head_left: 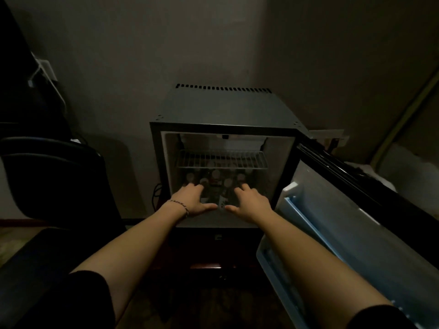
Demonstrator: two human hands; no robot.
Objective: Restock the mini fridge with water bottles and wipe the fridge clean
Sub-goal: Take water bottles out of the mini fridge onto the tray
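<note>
Head view: dim, blurry fridge bottles

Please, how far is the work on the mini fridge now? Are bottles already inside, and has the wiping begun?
Done: the fridge door is open, and several bottles stand on the floor of the mini fridge under the wire shelf. In hand: the left hand and right hand reach in among them, fingers spread, gripping nothing clearly. Left: wiping; no cloth is visible.
</note>
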